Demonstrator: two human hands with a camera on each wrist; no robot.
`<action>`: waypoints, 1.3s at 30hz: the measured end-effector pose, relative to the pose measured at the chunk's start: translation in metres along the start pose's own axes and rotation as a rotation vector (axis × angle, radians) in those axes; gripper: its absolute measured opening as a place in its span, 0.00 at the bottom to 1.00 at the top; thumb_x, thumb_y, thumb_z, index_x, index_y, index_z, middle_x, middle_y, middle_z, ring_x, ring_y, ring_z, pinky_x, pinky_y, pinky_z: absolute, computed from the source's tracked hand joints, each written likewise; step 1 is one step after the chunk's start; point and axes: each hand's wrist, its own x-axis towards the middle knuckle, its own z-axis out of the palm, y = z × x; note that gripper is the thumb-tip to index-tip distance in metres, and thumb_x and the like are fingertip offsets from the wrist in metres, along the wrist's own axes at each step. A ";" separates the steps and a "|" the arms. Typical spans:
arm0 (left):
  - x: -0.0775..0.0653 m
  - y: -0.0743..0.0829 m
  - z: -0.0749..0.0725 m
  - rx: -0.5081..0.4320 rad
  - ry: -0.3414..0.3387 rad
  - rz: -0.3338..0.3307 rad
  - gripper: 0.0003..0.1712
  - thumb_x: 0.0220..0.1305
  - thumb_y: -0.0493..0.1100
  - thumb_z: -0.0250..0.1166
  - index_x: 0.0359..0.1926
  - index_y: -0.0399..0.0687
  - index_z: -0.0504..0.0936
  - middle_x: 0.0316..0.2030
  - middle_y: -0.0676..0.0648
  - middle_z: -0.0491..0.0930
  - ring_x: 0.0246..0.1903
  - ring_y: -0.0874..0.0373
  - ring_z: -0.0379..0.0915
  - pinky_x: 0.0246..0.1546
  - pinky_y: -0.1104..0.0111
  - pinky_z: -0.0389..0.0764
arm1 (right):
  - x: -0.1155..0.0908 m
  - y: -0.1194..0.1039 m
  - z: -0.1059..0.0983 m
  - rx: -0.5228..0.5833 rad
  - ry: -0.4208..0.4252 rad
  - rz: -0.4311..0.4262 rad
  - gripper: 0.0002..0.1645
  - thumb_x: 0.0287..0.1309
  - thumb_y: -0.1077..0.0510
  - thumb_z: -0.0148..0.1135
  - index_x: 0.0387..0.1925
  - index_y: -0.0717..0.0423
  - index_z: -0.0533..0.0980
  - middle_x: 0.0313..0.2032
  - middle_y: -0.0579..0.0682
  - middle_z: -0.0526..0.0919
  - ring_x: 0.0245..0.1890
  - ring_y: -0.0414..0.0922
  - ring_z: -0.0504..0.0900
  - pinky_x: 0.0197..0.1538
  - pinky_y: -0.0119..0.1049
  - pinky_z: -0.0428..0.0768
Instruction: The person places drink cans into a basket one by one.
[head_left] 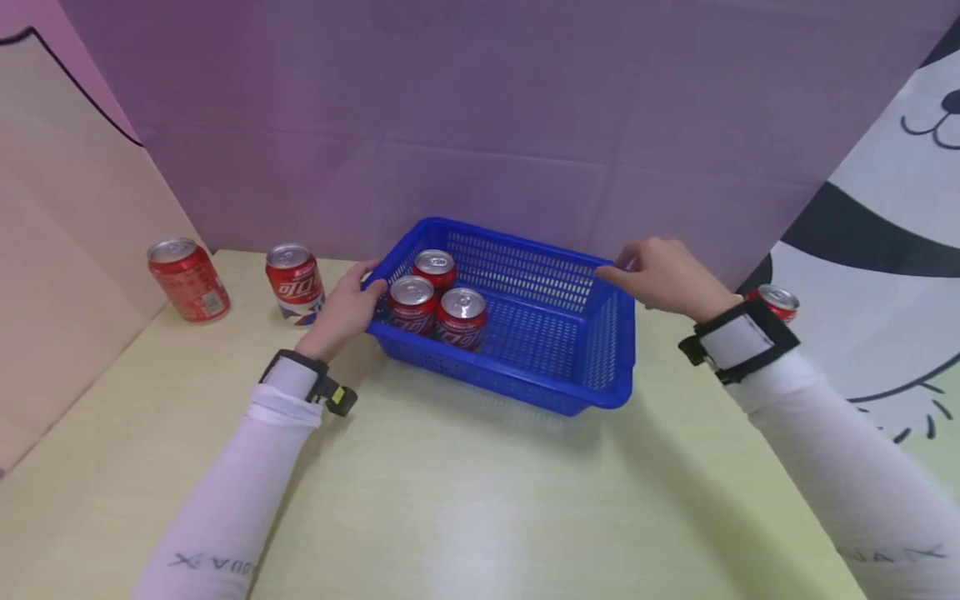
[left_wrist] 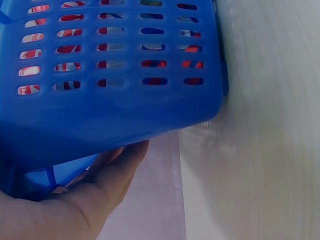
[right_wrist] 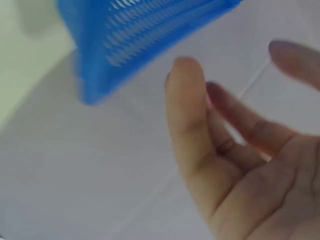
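Observation:
A blue plastic basket [head_left: 480, 375] with slotted walls stands on the table near the back wall. Inside, at its left end, three red soda cans [head_left: 462, 321] stand upright, close together. My left hand [head_left: 345, 310] grips the basket's left rim, thumb on top and fingers behind; the left wrist view shows that hand [left_wrist: 95, 195] at the basket's corner. Close to the back right corner is my right hand [head_left: 663, 271]. In the right wrist view, the right hand [right_wrist: 250, 165] has loosely bent fingers, apart from the basket [right_wrist: 125, 55] and holding nothing.
Two more red cans stand to the left: one can [head_left: 187, 279] by the left wall and another can [head_left: 295, 285] nearer the basket. A further can [head_left: 780, 300] is partly hidden behind my right wrist. A purple-grey wall [head_left: 487, 125] rises behind the table [head_left: 450, 500].

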 end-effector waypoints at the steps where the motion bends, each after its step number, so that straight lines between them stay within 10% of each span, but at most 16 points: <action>1: 0.000 0.000 -0.001 -0.006 -0.001 0.001 0.29 0.77 0.42 0.47 0.74 0.38 0.57 0.67 0.34 0.62 0.65 0.42 0.59 0.66 0.50 0.57 | -0.005 0.006 0.005 0.024 -0.020 0.049 0.35 0.68 0.40 0.56 0.51 0.73 0.74 0.34 0.63 0.82 0.25 0.50 0.82 0.27 0.43 0.81; 9: -0.001 -0.004 -0.002 -0.004 -0.002 -0.007 0.29 0.77 0.42 0.47 0.74 0.39 0.57 0.67 0.35 0.63 0.64 0.43 0.60 0.65 0.50 0.58 | -0.016 0.022 0.052 0.242 -0.073 0.197 0.52 0.67 0.29 0.45 0.62 0.76 0.61 0.38 0.69 0.80 0.26 0.53 0.82 0.23 0.43 0.82; 19: 0.001 -0.003 0.001 0.010 0.001 -0.019 0.29 0.78 0.44 0.47 0.75 0.42 0.57 0.67 0.35 0.63 0.65 0.43 0.59 0.66 0.49 0.57 | -0.022 0.014 0.079 0.166 0.118 0.269 0.45 0.64 0.55 0.47 0.69 0.81 0.41 0.45 0.79 0.75 0.38 0.66 0.82 0.29 0.54 0.81; 39: 0.000 -0.002 0.001 -0.005 -0.001 -0.043 0.30 0.78 0.45 0.47 0.75 0.44 0.56 0.67 0.36 0.63 0.63 0.44 0.62 0.64 0.49 0.59 | -0.022 0.019 0.088 0.243 0.206 0.260 0.36 0.60 0.57 0.45 0.66 0.72 0.55 0.38 0.71 0.79 0.30 0.60 0.83 0.21 0.46 0.79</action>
